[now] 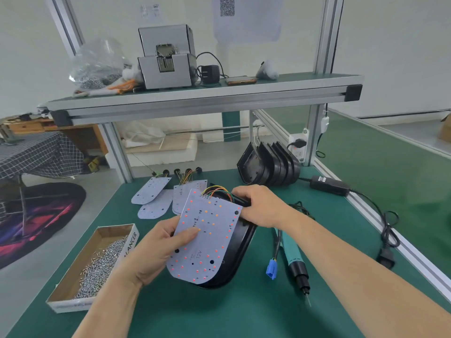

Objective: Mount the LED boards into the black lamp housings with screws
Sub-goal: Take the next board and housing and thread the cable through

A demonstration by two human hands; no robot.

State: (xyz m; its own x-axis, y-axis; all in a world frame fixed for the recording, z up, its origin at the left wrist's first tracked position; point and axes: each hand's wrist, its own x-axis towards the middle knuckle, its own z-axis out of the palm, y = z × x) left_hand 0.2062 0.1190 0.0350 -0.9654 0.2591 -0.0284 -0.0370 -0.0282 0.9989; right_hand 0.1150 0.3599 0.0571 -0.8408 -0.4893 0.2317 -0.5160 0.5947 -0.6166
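My left hand (156, 252) holds a white LED board (207, 237) by its left edge, thumb on its face; the board is tilted above a black lamp housing (234, 262) lying on the green table. My right hand (258, 206) grips the housing's far end, where the board's coloured wires (217, 191) run in. More LED boards (156, 193) lie flat behind. A stack of black housings (271, 167) stands at the back right. A cardboard box of screws (97, 262) sits at the left. An electric screwdriver (295, 259) lies to the right.
A blue connector (271, 269) on a cable lies beside the screwdriver. A black power adapter (329, 185) and its cord run along the right rail. A shelf (207, 93) overhead carries a screw feeder machine, a bag of screws and a phone.
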